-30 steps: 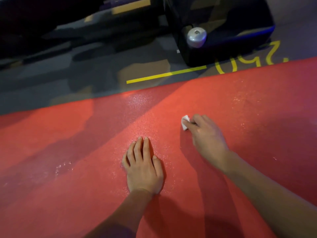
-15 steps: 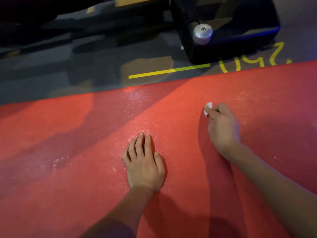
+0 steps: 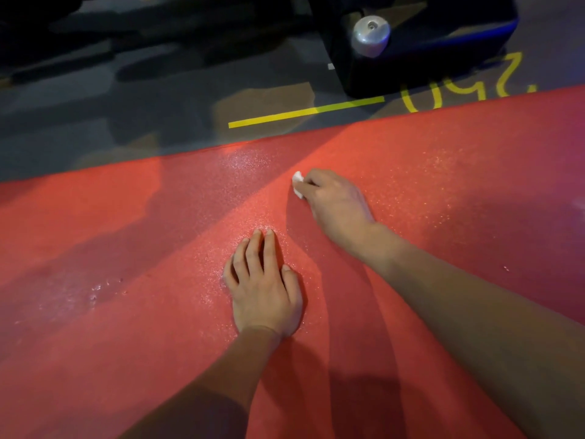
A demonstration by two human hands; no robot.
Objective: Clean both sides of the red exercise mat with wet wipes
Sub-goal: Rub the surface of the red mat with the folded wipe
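Grip: our right hand (image 3: 337, 205) pinches a small folded wet wipe (image 3: 298, 184) against the red exercise mat (image 3: 443, 185), which spreads across the floor (image 3: 158, 115) with its long axis running left to right. Our left hand (image 3: 264, 289) lies flat, fingers straight, bracing the mat nearer us. Unwiped mat appears to extend leftward of the wipe; the right hand is the nearer.

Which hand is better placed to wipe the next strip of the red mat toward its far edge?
Right. The right hand already pinches the wet wipe against the red mat, near its far edge. The left hand lies flat, holding nothing, probably steadying the mat.
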